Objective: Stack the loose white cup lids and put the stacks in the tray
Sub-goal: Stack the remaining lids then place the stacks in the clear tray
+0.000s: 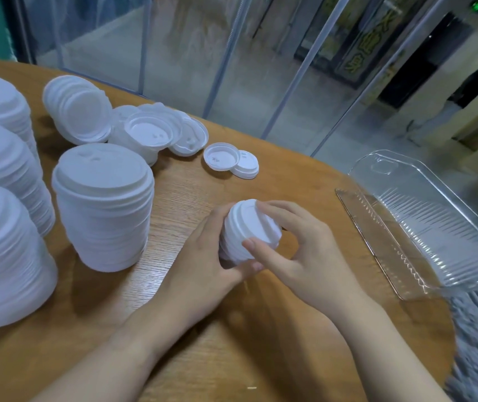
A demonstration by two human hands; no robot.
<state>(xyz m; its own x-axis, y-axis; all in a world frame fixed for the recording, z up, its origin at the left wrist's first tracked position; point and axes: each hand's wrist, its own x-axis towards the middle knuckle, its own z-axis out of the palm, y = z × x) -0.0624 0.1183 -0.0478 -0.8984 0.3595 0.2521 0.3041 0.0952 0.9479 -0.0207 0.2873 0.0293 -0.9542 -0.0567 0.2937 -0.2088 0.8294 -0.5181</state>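
Observation:
Both hands hold a short stack of small white lids [249,230] just above the wooden table [275,329]. My left hand [203,256] cups the stack from the left and below. My right hand [298,248] grips it from the right, with fingers over its top and thumb across its front. Two loose small lids [230,161] lie further back on the table, one overlapping the other. The clear plastic tray [423,227] lies to the right at the table's edge with nothing in it.
A tall stack of large white lids [104,207] stands left of my hands, with three more tall stacks [3,227] along the left edge. Toppled piles of lids [124,126] lie behind them. Clear plastic curtain strips hang beyond the table.

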